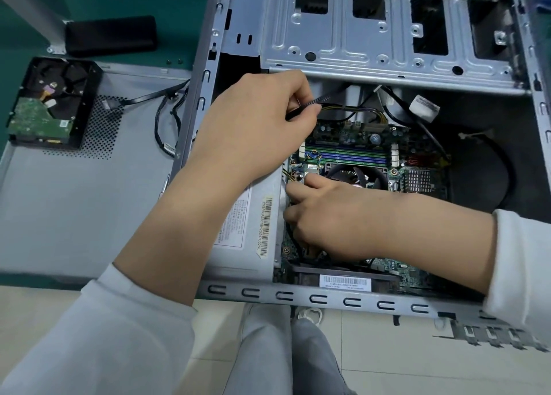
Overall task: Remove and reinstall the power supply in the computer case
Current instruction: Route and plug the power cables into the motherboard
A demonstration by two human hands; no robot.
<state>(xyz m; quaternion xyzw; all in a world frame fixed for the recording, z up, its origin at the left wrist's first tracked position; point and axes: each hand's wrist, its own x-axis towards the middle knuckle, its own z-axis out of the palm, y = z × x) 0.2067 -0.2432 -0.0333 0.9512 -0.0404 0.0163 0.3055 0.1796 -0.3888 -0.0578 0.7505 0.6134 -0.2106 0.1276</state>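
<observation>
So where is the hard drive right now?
In the head view, the hard drive lies outside the case, at far left on the removed side panel, circuit board up, just in front of a black block.

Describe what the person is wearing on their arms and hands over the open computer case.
Both arms wear loose, long sleeves of plain white fabric, the left sleeve and the right sleeve each pushed back to leave the forearm bare. The left hand and the right hand are bare: no gloves, and no rings, watch or wrist strap can be seen. The sleeves show no markings.
</observation>
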